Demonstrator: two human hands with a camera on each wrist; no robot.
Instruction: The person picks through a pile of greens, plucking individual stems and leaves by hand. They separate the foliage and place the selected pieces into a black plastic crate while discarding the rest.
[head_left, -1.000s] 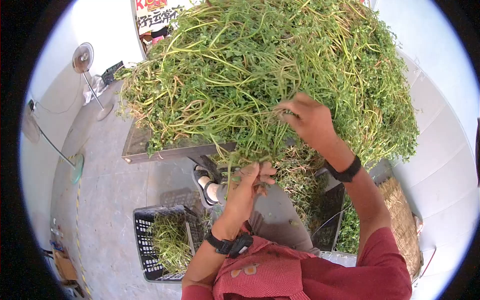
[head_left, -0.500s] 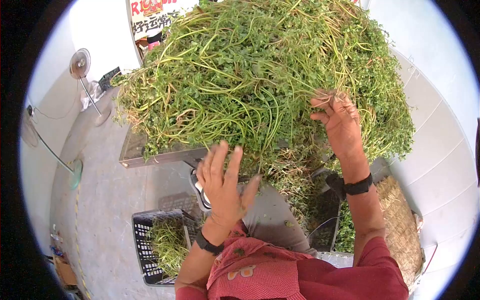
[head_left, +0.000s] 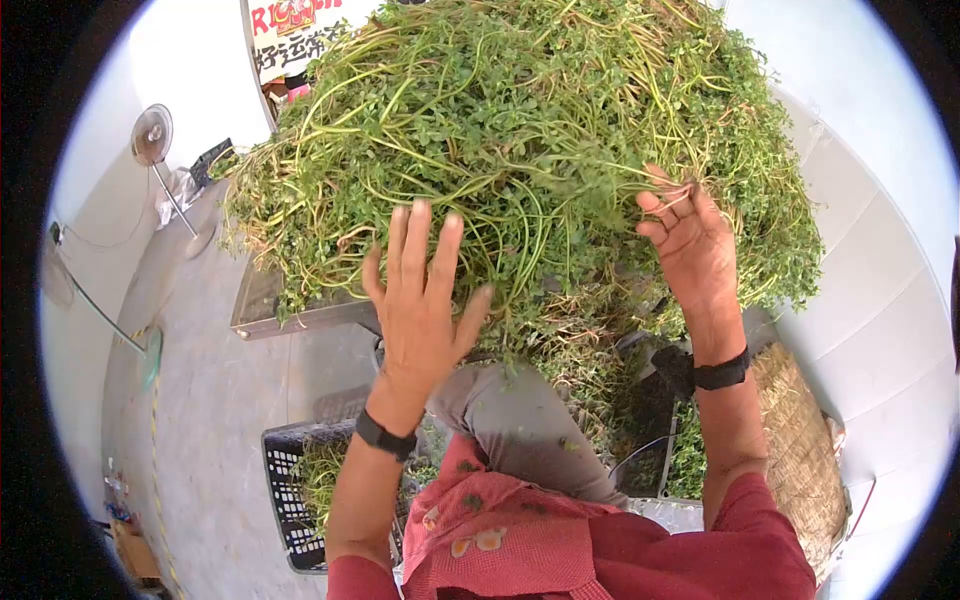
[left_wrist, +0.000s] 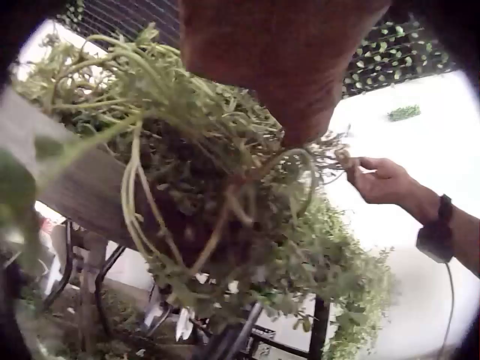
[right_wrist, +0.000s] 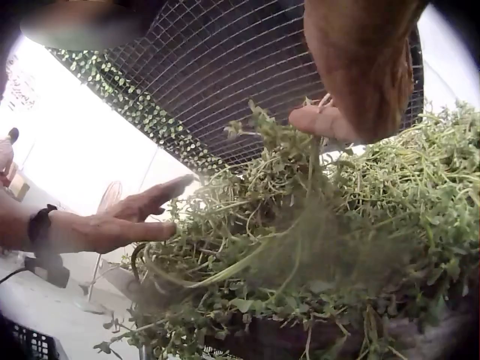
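A big heap of green leafy stems covers a metal table in front of me. My left hand is raised with its fingers spread and straight against the front of the heap, holding nothing. My right hand is at the heap's right side, fingers curled into a few thin stems. In the left wrist view the right hand pinches stems pulled from the heap. The right wrist view shows the flat left hand reaching into the greens.
A black plastic crate with some greens stands on the floor at lower left. More greens and a woven straw bundle lie at lower right. A standing fan is at far left, by a white wall.
My left hand has opened, risen from my lap and reached the front of the heap. My right hand has shifted to the heap's right side and taken hold of stems.
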